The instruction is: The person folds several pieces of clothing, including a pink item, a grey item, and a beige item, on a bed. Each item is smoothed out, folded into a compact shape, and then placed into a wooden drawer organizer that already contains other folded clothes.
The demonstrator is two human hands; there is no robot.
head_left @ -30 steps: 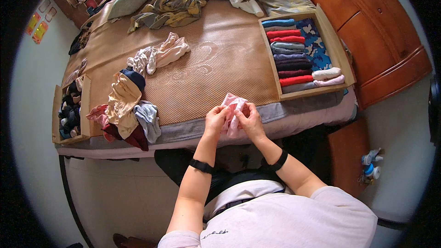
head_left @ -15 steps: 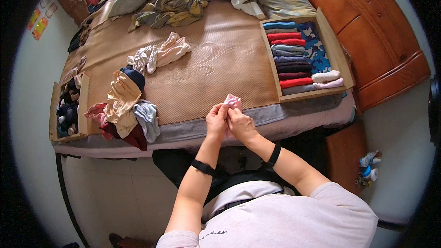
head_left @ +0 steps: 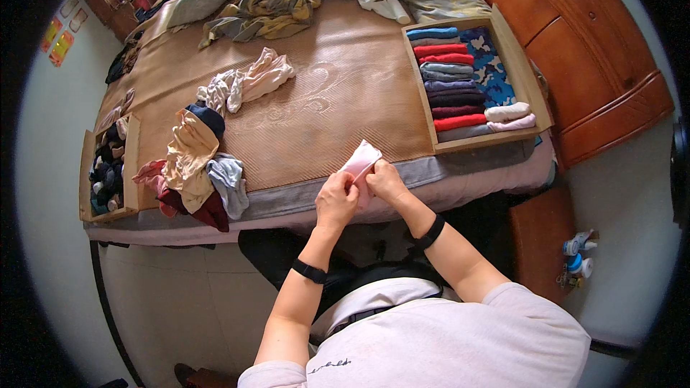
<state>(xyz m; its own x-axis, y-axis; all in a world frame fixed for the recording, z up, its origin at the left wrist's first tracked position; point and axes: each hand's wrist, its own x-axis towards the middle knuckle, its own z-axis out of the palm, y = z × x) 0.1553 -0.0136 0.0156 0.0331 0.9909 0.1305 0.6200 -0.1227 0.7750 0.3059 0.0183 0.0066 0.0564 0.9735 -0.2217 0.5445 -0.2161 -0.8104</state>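
Observation:
A small pink garment [head_left: 363,158], folded into a narrow strip, is held over the front edge of the bed. My left hand [head_left: 336,200] grips its left side with curled fingers. On its other edge, my right hand [head_left: 387,180] is closed too. The lower part of the cloth hangs down between both hands, and its exact kind cannot be made out. To the right lies a shallow wooden box [head_left: 496,141] with a row of folded clothes [head_left: 449,90] in several colours, plus a white roll [head_left: 507,112] and a pink roll [head_left: 512,123].
Left on the woven mat [head_left: 345,65] is a heap of crumpled clothes [head_left: 190,147], with pale garments [head_left: 248,82] behind it. A second box [head_left: 131,172] at the left edge holds dark bundled items. A rumpled blanket [head_left: 280,0] and a wooden headboard [head_left: 582,50] lie beyond.
My hands have moved apart, spreading the pink garment from a bunched shape into a longer strip. My left hand shifted slightly left and down, my right hand to the right and up.

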